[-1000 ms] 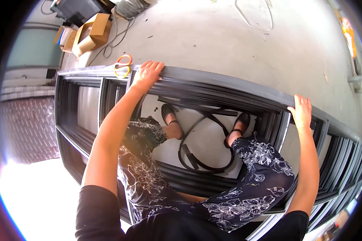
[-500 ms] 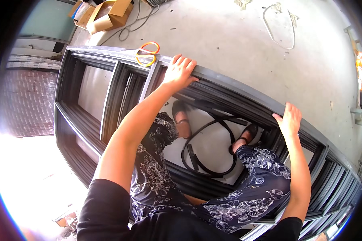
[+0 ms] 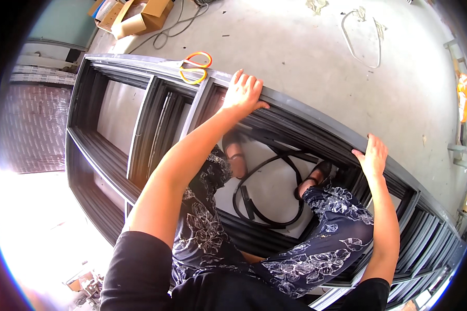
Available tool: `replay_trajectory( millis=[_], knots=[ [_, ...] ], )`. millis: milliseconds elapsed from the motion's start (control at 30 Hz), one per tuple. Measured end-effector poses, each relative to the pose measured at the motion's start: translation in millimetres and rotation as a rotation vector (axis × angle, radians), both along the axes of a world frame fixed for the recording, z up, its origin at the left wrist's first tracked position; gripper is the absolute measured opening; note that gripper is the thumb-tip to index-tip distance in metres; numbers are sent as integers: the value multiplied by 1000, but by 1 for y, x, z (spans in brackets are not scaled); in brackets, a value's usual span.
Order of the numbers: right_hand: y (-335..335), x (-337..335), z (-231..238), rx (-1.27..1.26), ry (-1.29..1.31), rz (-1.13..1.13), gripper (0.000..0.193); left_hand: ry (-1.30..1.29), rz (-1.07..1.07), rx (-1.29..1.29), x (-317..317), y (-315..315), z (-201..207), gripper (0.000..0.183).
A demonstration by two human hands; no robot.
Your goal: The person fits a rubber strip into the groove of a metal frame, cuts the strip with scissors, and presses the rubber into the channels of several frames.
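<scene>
I stand inside an opening of a stack of long dark grey metal frames (image 3: 316, 127). My left hand (image 3: 245, 93) is closed over the top frame's far rail, with the fingers across its outer edge and the thumb on the inner side. Farther right on the same rail, my right hand (image 3: 373, 155) grips in a similar way, fingers over the edge. Scissors (image 3: 196, 64) with orange and yellow handles lie on the rail, left of my left hand. Around my feet, a loop of black strip (image 3: 275, 225) lies on the floor within the opening.
Open cardboard boxes (image 3: 145, 19) and a grey cable (image 3: 167, 35) lie at the far left. A wrapped stack (image 3: 39, 127) stands on the left. A pale loop of strip (image 3: 377, 49) rests on the far floor. An orange bag (image 3: 463, 96) is at the right rim.
My left hand has moved slightly to the right along the rail. The scissors and nearby crossbars appear a little farther right in view. My right hand has hardly moved.
</scene>
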State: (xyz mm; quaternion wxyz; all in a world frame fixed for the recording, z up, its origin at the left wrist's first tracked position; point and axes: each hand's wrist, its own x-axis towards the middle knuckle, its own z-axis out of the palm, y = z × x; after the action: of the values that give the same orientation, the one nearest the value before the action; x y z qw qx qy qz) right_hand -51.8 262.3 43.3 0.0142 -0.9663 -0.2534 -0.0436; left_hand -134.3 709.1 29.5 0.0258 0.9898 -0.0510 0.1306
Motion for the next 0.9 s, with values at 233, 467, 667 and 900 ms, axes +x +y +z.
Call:
replay_trajectory(
  millis=[233,467,667,900],
  knots=[
    [-4,-1,0,-20,15,-13,72,127,-252,-39,12,24,1,48],
    [9,5,9,-12,15,29,68,345,-190,-30,11,51,48,29],
    [87,-22,64,221,11,150,39,-125,438,-402,-101,93,79,8],
    [280,-95,11,812,979,152,23,-36,602,-437,-146,100,-6,34]
  ],
)
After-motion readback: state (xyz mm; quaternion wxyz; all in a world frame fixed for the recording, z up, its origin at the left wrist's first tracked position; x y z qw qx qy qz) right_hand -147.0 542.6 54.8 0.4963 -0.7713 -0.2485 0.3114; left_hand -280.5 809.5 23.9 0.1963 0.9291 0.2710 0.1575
